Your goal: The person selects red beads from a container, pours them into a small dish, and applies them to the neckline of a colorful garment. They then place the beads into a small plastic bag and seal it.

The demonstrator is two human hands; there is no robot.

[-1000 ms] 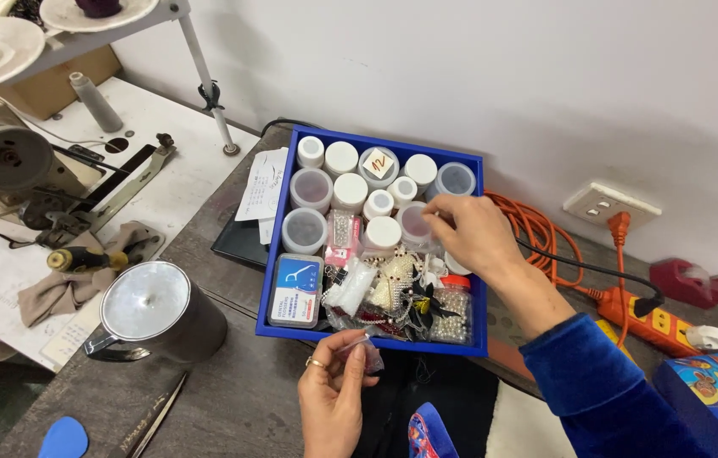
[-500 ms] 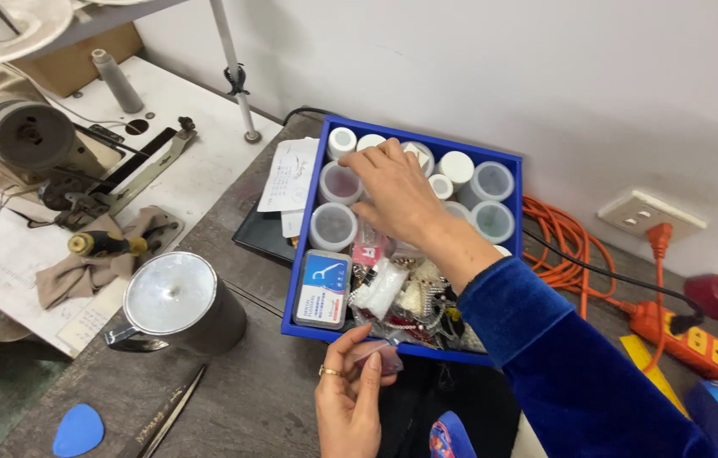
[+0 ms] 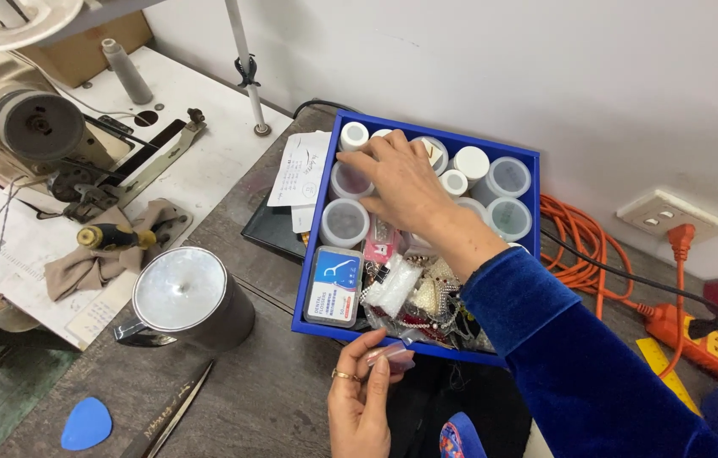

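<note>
My right hand (image 3: 401, 182) reaches flat over the small lidded jars (image 3: 344, 222) in the blue tray (image 3: 312, 280) on the worktop, fingers spread and grasping nothing, while my left hand (image 3: 363, 403) pinches a small clear packet (image 3: 393, 354) just outside the tray's near rim.

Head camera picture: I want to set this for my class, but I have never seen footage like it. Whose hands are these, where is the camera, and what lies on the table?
The camera sits on a person's head and looks down at their own two bare hands. The right hand, in a blue velvet sleeve, reaches into a blue tray and rests on small round lidded jars. The left hand pinches a small clear packet at the tray's near edge. Left of the tray stand a metal mug and a sewing machine; an orange cable lies right.
</note>
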